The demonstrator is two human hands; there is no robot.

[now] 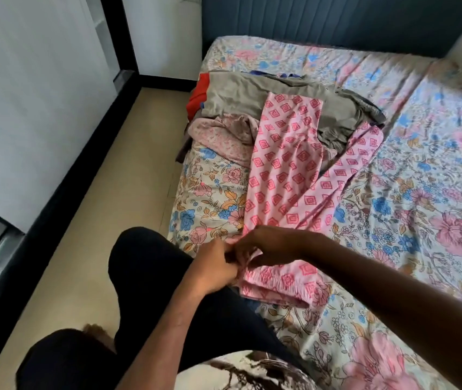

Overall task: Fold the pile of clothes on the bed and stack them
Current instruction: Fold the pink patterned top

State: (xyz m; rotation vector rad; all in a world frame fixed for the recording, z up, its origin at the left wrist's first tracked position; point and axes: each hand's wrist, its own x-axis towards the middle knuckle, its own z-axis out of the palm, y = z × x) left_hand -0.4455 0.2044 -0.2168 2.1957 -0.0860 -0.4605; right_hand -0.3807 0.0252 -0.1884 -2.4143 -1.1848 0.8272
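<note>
Pink trousers (286, 175) with a red diamond print lie stretched along the bed (421, 192), legs pointing away over the pile and the waistband near me. My left hand (215, 267) and my right hand (266, 246) meet at the waistband's left corner, and both pinch the fabric there. The pile of unfolded clothes (252, 91) sits further up the bed: a grey-brown garment on top, a red one (197, 94) at its left and a pale pink floral one (224, 133) in front.
The bed's left edge runs beside a strip of beige floor (106, 206). A white wardrobe with dark trim (27, 108) stands on the left. My knee in dark trousers (145, 266) rests against the bed's edge. A blue headboard (322, 18) stands at the far end.
</note>
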